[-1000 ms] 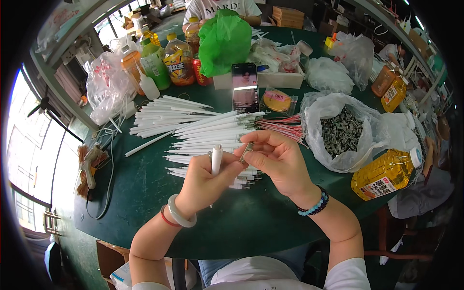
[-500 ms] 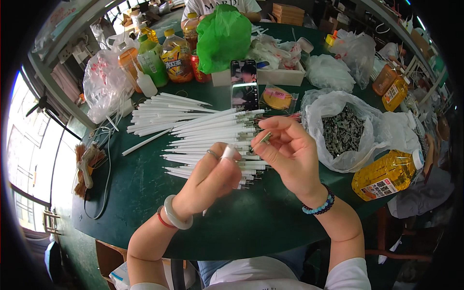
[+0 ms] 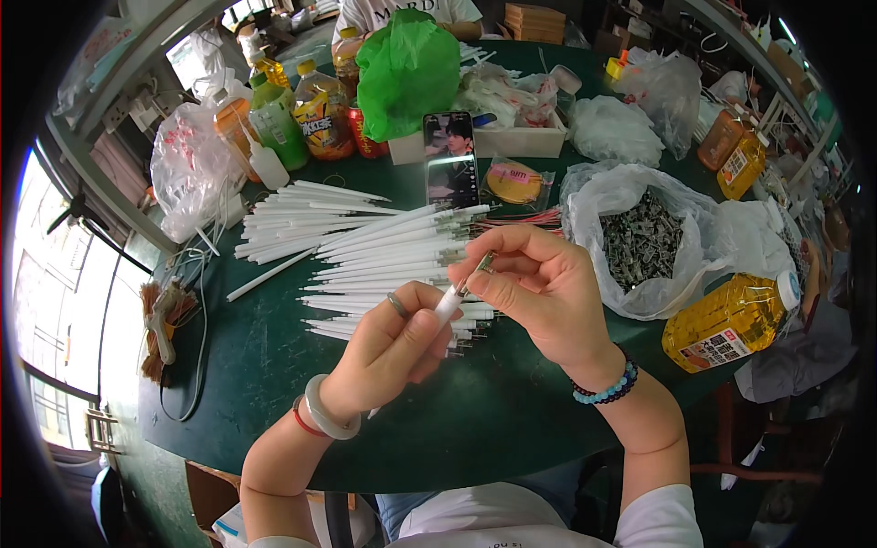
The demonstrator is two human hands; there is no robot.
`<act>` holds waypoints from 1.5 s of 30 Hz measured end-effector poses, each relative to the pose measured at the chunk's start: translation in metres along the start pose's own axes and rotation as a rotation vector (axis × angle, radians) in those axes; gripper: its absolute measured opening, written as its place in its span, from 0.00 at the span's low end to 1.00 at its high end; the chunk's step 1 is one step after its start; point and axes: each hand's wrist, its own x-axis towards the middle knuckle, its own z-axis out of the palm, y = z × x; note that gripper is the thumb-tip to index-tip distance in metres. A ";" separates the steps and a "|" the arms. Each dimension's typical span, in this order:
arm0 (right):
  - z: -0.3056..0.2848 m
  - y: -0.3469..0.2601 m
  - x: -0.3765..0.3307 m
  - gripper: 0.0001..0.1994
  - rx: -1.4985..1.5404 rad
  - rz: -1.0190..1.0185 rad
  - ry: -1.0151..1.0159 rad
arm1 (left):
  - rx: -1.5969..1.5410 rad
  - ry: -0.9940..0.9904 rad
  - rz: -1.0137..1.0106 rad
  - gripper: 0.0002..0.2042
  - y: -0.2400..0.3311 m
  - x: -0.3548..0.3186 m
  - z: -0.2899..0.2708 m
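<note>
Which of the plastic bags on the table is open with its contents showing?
The clear bag right of the right hand: its mouth is rolled open on a heap of small dark metal parts. The green bag and the other clear bags are bunched shut.

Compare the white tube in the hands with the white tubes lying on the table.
The held white tube is alone, lifted and tilted, gripped by the left hand, with the right hand at its tip. The pile of white tubes lies flat on the green table, untouched. Both look slim and white.
</note>
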 end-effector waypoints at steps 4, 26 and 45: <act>-0.001 0.004 0.001 0.10 0.026 -0.017 -0.019 | -0.020 -0.027 -0.028 0.11 0.001 0.000 -0.001; -0.003 0.008 0.001 0.09 0.061 0.046 -0.011 | 0.221 0.067 0.113 0.12 -0.002 -0.001 0.003; 0.001 0.012 0.000 0.11 0.200 0.004 0.046 | 0.095 0.027 0.019 0.12 0.003 -0.001 0.001</act>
